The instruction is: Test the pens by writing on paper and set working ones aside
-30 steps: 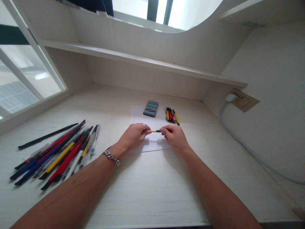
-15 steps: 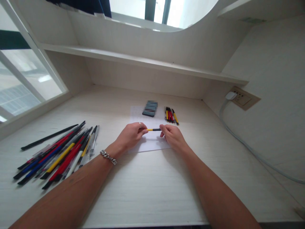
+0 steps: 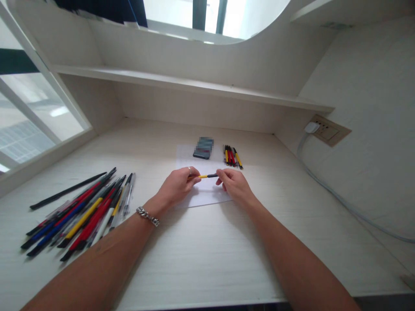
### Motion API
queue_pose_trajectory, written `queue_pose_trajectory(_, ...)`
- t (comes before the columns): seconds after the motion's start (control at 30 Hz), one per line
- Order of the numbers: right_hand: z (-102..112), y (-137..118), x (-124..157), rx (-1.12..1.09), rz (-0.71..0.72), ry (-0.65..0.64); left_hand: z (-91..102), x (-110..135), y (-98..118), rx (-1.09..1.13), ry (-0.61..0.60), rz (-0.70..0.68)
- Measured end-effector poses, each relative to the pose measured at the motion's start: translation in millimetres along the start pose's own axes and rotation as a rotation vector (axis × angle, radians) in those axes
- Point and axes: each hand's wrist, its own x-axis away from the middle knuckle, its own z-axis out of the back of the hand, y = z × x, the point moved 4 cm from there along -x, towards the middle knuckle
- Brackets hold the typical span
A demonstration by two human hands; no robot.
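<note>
A yellow and black pen (image 3: 203,176) lies level between my hands, over a white sheet of paper (image 3: 202,199). My left hand (image 3: 179,183), with a ring on one finger, is closed on the yellow end. The black end is pinched between the thumb and fingers of my right hand (image 3: 235,183). The pen's two tips are hidden in my fingers. Just beyond my hands, a dark phone-like object (image 3: 203,148), its face blurred out, rests on the far part of the paper. A small group of pens (image 3: 231,155), yellow, red and black, lies beyond my right hand.
A large pile of pens (image 3: 86,214) in several colours lies left of my left forearm. A long black pen (image 3: 68,191) lies at the pile's far side. A shelf (image 3: 194,86) runs across the back. A white plug and cable (image 3: 311,127) hang from the right wall socket.
The view has shifted slightly. Both hands keep their hold on the pen, and its black end tilts up a little more at my right fingers.
</note>
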Motion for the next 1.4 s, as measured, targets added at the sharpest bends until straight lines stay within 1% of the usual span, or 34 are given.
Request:
queue_pose_trajectory(0.07,-2,-1,1,-0.003,0.028,-0.016,0.6,1,0,-0.014,-0.011,-0.004)
queue_pose_trajectory(0.23,-2,-2,3,-0.085,0.101,0.023,1.2,2,0,-0.065,-0.058,0.005)
queue_pose_trajectory(0.33,-2,-3,3,-0.057,0.078,0.010,2.5,3,0,-0.045,-0.033,0.004)
queue_pose_trajectory(0.43,-2,-5,5,0.019,0.048,-0.012,3.4,3,1,-0.031,-0.021,0.005)
queue_pose_trajectory(0.5,-3,-7,6,0.035,0.068,-0.019,3.3,3,2,-0.055,-0.036,0.003)
queue_pose_trajectory(0.57,-3,-7,6,0.007,0.105,0.005,2.5,4,2,-0.083,-0.065,-0.006)
queue_pose_trajectory(0.67,-4,-5,6,-0.067,0.127,0.032,0.9,5,3,-0.128,-0.095,-0.050)
queue_pose_trajectory(0.77,-7,-5,6,-0.116,0.131,0.016,-0.9,6,8,-0.131,-0.106,-0.127)
queue_pose_trajectory(0.83,-8,-6,7,-0.110,0.134,-0.007,-2.4,6,11,-0.106,-0.117,-0.172)
queue_pose_trajectory(0.9,-8,-9,8,-0.066,0.115,-0.021,-4.0,6,10,-0.092,-0.120,-0.188)
queue_pose_trajectory(0.97,-8,-11,9,0.009,0.103,-0.048,-5.8,5,7,-0.084,-0.116,-0.186)
queue_pose_trajectory(1.03,-7,-14,10,0.071,0.121,-0.062,-7.6,5,4,-0.075,-0.120,-0.185)
queue_pose_trajectory(1.1,-5,-16,10,0.095,0.147,-0.048,-8.7,4,1,-0.065,-0.134,-0.179)
queue_pose_trajectory(1.23,0,-14,9,0.051,0.140,0.039,-6.3,4,2,-0.026,-0.129,-0.157)
queue_pose_trajectory(1.4,3,-9,7,-0.015,0.120,0.063,-2.2,3,1,-0.027,-0.079,-0.107)
